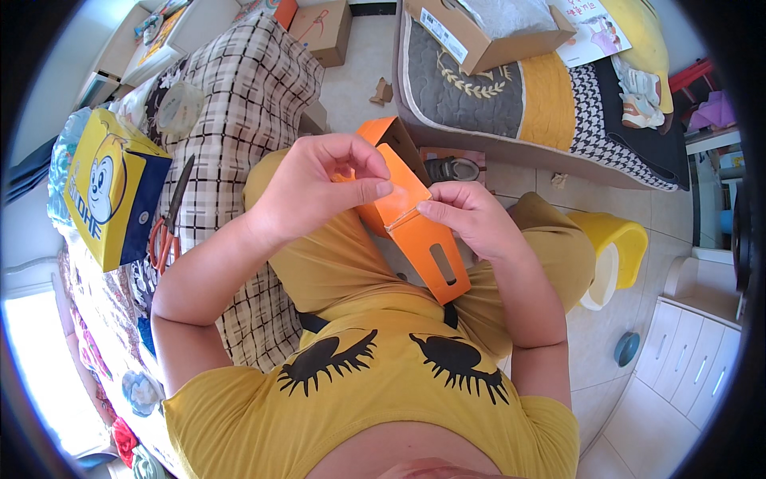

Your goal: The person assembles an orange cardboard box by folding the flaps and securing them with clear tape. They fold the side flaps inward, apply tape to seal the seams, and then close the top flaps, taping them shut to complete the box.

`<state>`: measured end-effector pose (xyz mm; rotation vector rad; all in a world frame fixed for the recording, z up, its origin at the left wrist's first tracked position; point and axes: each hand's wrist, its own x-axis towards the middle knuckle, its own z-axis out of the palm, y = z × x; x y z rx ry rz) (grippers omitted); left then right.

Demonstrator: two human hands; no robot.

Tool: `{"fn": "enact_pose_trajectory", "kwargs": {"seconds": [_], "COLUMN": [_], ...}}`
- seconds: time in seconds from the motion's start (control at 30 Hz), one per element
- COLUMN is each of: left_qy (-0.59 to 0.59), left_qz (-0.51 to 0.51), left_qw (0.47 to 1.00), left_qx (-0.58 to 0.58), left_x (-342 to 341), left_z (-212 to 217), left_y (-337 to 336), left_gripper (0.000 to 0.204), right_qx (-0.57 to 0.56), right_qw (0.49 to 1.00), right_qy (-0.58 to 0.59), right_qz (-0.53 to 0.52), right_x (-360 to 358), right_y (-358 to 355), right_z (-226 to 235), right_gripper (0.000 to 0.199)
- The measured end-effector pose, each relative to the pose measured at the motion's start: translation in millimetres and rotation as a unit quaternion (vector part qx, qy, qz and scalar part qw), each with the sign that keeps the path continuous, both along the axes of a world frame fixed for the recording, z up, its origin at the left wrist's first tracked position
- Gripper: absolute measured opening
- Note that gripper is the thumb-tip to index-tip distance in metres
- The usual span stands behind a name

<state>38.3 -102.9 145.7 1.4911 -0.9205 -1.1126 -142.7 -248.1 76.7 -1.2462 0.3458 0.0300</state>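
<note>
An orange cardboard box (pixel 431 257) with a long oval handle slot stands over my lap, its flaps folded up and a dark inside showing at the far end. My right hand (pixel 469 217) pinches the box's right edge near a crease between thumb and fingers. Above the orange flap, my left hand (pixel 341 174) has thumb and fingertips drawn together; whatever is between them, if anything, is too small to make out. To the left on the checked cloth lie a roll of transparent tape (pixel 180 108) and scissors (pixel 167 227) with orange handles.
A yellow and blue box (pixel 112 191) stands at the left. Across the floor, an open brown carton (pixel 495 40) and a pair of shoes (pixel 641 96) rest on a padded mat. A yellow bin (pixel 618 247) stands at my right; a grey shoe (pixel 452 169) lies beyond the orange box.
</note>
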Motion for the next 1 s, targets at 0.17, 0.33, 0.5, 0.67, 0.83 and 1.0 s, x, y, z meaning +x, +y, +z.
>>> {"fn": "enact_pose_trajectory", "kwargs": {"seconds": [0.17, 0.33, 0.5, 0.67, 0.83, 1.0], "left_qy": [-0.003, 0.065, 0.106, 0.114, 0.101, 0.099], "left_qz": [-0.013, -0.001, 0.019, 0.014, 0.001, 0.007], "left_qw": [1.000, 0.996, 0.992, 0.991, 0.992, 0.991], "left_qx": [0.018, 0.062, 0.059, 0.063, 0.077, 0.093], "left_x": [0.0, -6.3, -11.5, -16.7, -16.5, -19.3], "left_z": [-2.5, -12.6, -23.3, -26.8, -28.0, -29.1], "left_y": [1.1, 4.0, 3.6, 4.0, 3.1, 1.1], "left_gripper": [0.010, 0.013, 0.018, 0.023, 0.016, 0.013], "right_qx": [-0.006, 0.002, 0.006, 0.001, -0.002, -0.003], "right_qw": [1.000, 1.000, 1.000, 1.000, 1.000, 1.000], "right_qy": [0.003, 0.003, 0.001, 0.001, -0.003, -0.009], "right_qz": [0.001, 0.003, 0.000, 0.001, -0.004, -0.010], "right_x": [0.2, 0.0, -0.3, 0.1, 0.5, 0.6], "right_y": [-0.2, -0.5, 0.4, 0.3, 2.2, 2.6], "right_z": [-3.2, 1.8, -0.4, -1.6, -0.7, -2.5], "right_gripper": [0.018, 0.017, 0.017, 0.018, 0.019, 0.019]}}
